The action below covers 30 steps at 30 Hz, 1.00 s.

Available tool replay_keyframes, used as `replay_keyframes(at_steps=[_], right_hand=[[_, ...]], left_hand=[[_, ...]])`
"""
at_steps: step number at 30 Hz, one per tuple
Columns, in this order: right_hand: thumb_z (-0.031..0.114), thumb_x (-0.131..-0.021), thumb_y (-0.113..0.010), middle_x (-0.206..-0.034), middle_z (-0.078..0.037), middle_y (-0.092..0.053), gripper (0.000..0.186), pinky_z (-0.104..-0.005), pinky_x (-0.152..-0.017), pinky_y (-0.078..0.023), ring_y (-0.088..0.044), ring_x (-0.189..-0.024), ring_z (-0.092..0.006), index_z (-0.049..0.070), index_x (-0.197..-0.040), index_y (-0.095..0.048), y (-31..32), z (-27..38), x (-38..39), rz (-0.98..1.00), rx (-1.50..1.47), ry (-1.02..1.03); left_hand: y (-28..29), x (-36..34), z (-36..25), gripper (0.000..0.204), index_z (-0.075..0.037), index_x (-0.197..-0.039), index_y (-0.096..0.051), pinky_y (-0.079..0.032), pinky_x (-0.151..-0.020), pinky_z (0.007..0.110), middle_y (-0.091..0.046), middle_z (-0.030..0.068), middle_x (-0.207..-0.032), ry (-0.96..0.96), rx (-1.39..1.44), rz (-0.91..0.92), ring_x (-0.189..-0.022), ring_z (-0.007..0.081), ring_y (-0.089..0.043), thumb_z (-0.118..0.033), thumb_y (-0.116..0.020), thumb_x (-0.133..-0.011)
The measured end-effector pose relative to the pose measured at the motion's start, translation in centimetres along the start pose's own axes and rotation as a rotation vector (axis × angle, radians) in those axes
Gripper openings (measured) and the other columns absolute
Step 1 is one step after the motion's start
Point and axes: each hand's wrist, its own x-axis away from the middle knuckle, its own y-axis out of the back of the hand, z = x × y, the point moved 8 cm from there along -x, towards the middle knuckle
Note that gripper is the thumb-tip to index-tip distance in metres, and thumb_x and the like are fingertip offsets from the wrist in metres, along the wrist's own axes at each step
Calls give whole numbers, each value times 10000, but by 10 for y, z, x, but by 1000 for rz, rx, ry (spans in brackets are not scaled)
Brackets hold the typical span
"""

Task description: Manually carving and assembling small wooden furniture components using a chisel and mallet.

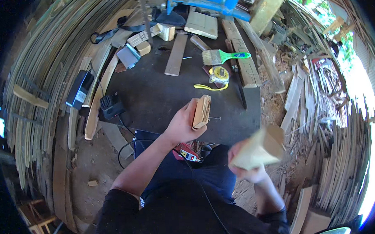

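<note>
My left hand (pixel 182 126) is closed around a small wooden block (pixel 201 113) at the near edge of the dark work table (pixel 153 89). A thin nail (pixel 214 118) shows just right of that block; whether it lies on the table or sticks out of the wood I cannot tell. Lower and to the right, my right hand (pixel 236 157) grips a pale tan wedge-shaped piece (pixel 258 149), blurred by motion. Its far end looks browner. Some of the right fingers are hidden behind it.
Farther back lie a green-handled paintbrush (pixel 226 56), a yellow tape measure (pixel 218 76), a flat wooden strip (pixel 176 54) and long boards (pixel 240 52). At left are a black adapter (pixel 111 105) with a cable and a dark box (pixel 80 89). Stacked planks (pixel 39 81) line the side.
</note>
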Motion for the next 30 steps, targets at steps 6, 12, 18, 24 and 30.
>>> replay_keyframes(at_steps=[6, 12, 18, 24, 30], right_hand=[[498, -741, -797, -809, -138, -613, 813, -302, -551, -523, -625, -627, -201, -40, -1248, -461, -22, 23, 0, -7, -102, -34], [435, -828, -731, -896, -188, -635, 874, -364, -549, -566, -678, -646, -282, -44, -1432, -319, -34, -1, 5, -86, -53, -209], [219, -876, -657, -1046, -219, -618, 686, -337, -489, -533, -674, -645, -283, 10, -1429, -310, -35, 37, -18, -91, -44, -162], [334, -961, -612, -1115, -254, -619, 677, -325, -514, -513, -643, -680, -235, -25, -1441, -299, -34, 135, -8, -406, 354, 337], [262, -912, -694, -1356, -279, -562, 834, -486, -932, -540, -670, -1103, -377, -34, -1548, -244, -54, 98, 1, -279, 1059, 379]], left_hand=[[2, 9, 6, 563, -2, -1211, -458, -520, -880, 419, -609, 195, -1093, -50, -55, -86, -1021, 388, -647, -175, -743, -758], [3, 9, 0, 552, -28, -1176, -460, -531, -861, 461, -593, 227, -1075, 19, 10, -92, -1025, 446, -612, -151, -764, -733], [-3, 7, 10, 586, -26, -1184, -457, -524, -871, 443, -586, 207, -1078, 94, 8, -59, -1028, 433, -608, -133, -784, -709], [10, 15, -16, 514, -51, -1171, -451, -515, -854, 399, -549, 136, -1050, -248, -149, -234, -946, 313, -600, -85, -756, -759], [13, 14, -16, 572, -27, -1193, -458, -521, -882, 431, -570, 180, -1089, -142, -160, -259, -1008, 383, -608, -125, -788, -736]])
